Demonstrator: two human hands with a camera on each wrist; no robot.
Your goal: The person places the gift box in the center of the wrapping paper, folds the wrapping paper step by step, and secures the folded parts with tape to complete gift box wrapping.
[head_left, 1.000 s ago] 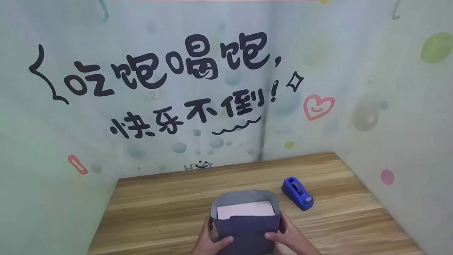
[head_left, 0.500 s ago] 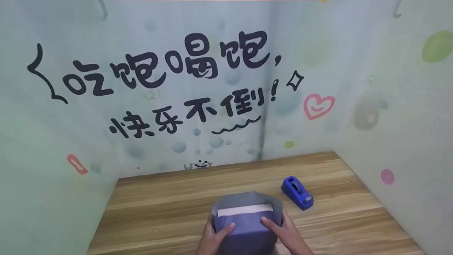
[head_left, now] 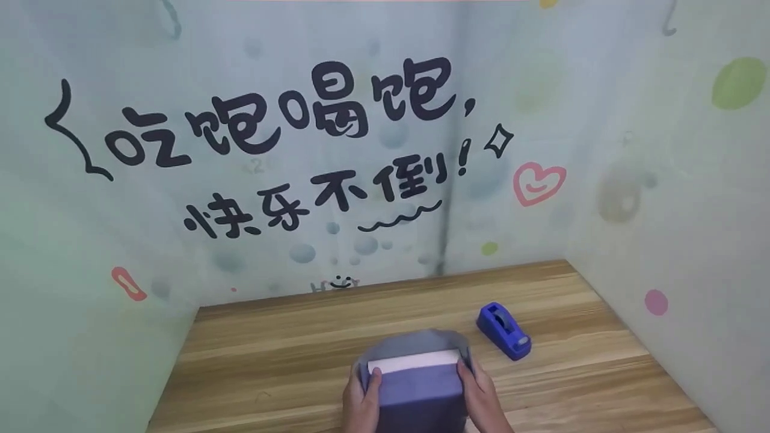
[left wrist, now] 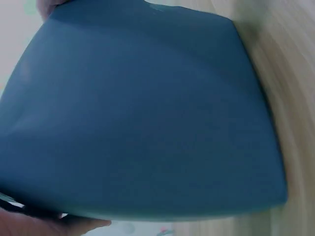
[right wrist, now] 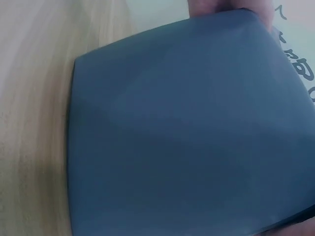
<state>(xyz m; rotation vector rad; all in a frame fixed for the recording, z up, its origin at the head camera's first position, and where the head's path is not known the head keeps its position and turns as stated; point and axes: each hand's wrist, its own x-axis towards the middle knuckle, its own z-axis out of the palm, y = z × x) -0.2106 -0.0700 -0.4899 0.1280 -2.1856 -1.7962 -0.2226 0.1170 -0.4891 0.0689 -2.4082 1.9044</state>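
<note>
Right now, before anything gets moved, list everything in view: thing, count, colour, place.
Wrapper: one, blue with a greyer far flap, between the hands
White object: one, white, inside the wrapper, mostly hidden
Tape dispenser: one, blue, on the table, beyond the right hand
Table: one, brown wood grain, below
Walls: three, pale, left, back and right
Lettering: two lines, black, back wall
Heart: one, pink, back wall, right of the lettering
Spots: several, mixed colours, on the walls
Left hand: one, bare, gripping the wrapper's left side
Right hand: one, bare, gripping its right side
</note>
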